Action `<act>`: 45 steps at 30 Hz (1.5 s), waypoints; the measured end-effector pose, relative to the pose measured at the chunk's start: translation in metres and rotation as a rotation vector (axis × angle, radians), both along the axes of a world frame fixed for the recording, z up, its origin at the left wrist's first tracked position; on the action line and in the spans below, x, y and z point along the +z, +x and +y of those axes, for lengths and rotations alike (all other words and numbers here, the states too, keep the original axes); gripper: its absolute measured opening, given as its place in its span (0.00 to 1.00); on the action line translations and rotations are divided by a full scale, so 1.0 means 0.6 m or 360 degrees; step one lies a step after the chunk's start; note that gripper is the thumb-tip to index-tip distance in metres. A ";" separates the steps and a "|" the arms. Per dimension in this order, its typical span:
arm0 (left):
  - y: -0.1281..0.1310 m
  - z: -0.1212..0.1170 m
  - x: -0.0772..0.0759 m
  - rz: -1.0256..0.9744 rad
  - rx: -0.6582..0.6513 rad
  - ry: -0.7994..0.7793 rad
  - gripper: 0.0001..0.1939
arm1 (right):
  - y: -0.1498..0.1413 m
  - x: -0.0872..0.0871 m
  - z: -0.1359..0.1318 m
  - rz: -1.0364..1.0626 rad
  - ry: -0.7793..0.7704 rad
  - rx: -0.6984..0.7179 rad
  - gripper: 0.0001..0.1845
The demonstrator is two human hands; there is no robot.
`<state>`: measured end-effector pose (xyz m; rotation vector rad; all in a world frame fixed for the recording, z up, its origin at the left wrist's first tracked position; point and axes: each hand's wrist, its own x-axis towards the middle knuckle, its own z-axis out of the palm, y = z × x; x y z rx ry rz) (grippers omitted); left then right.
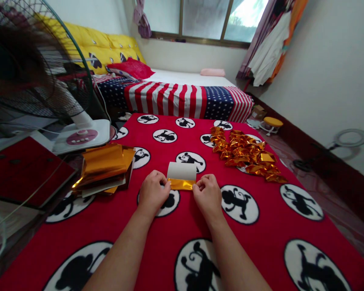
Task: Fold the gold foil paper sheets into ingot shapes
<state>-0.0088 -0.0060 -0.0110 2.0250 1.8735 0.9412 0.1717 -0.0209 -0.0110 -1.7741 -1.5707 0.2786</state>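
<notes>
Between my two hands lies a sheet of gold foil paper (182, 170), its pale grey back facing up and its near edge folded over so a shiny gold strip shows. My left hand (154, 192) pinches the left end of that fold, fingers curled. At the right end of the strip, my right hand (208, 194) is closed in the same way. To the left sits a loose stack of gold foil sheets (104, 163). Several rows of folded gold foil pieces (242, 151) lie to the right, beyond my right hand.
A red cloth with monkey prints (182, 220) covers the surface under my hands. On the left stands an electric fan (81, 135) beside a dark red panel (27, 171). Behind is a bed with a flag-pattern cover (170, 97). A yellow stool (273, 122) stands at the right.
</notes>
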 end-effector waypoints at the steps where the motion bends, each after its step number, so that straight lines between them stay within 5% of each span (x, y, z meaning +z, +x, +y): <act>1: 0.000 0.000 -0.001 -0.0004 0.0002 0.0000 0.10 | 0.000 -0.001 0.000 0.0010 0.0012 0.0009 0.08; 45: 0.005 -0.001 -0.005 0.0022 0.0095 -0.0031 0.09 | -0.016 0.015 0.001 -0.0377 -0.0258 -0.0171 0.08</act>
